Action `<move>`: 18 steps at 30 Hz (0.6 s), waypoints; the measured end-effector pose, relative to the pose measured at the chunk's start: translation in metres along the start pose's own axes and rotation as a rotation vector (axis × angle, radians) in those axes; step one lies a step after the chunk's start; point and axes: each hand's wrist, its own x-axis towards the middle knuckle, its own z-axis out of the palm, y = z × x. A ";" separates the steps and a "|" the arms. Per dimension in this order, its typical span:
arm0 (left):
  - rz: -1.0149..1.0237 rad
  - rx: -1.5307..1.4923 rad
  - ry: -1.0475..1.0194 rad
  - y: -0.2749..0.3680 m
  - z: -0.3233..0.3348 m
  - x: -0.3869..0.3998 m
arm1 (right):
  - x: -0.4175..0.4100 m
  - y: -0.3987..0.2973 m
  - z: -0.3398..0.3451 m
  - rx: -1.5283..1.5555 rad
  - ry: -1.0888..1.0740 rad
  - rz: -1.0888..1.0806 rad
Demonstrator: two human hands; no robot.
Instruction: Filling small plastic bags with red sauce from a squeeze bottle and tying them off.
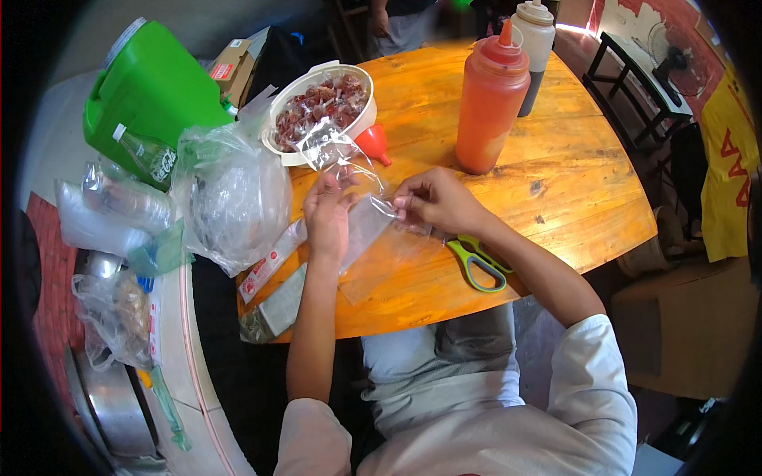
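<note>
My left hand (327, 217) is raised over the near part of the wooden table, its fingers on a sheet or bag of clear plastic (336, 146). My right hand (443, 201) pinches the plastic's other end between thumb and fingertips. Below them, flat clear plastic bags (368, 229) lie on the wood. Green-handled scissors (481, 268) rest beneath my right forearm. Just beyond my left hand sit a red funnel (373, 144) and a cream plastic basin (364, 119) heaped with small plastic-wrapped, dark red bundles (318, 107).
An orange-red squeeze bottle (491, 113) and one with dark liquid (534, 59) stand on the table (565, 172). To the left are a green jerrycan (155, 89), a stuffed plastic bag (235, 196), a glass bottle (146, 152) and metal pots (116, 410). A person (405, 24) stands beyond the table.
</note>
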 end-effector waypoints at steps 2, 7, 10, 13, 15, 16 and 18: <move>0.018 0.108 -0.110 -0.003 0.009 -0.006 | 0.000 0.003 -0.001 -0.049 0.024 -0.076; -0.072 0.269 -0.157 -0.001 -0.001 -0.004 | 0.001 -0.001 0.003 -0.005 0.046 -0.177; -0.118 0.231 -0.306 0.002 0.015 -0.014 | 0.000 -0.005 0.005 -0.051 0.120 -0.384; -0.285 0.400 -0.484 0.002 0.013 -0.017 | 0.000 -0.006 0.008 0.078 0.098 -0.400; -0.374 0.409 -0.563 0.006 0.017 -0.018 | 0.000 -0.006 0.006 0.239 0.068 -0.362; -0.465 0.417 -0.641 0.010 0.020 -0.018 | 0.000 -0.005 -0.001 0.230 0.113 -0.304; -0.574 0.516 -0.747 0.014 0.018 -0.017 | -0.003 -0.016 -0.003 0.255 0.294 -0.236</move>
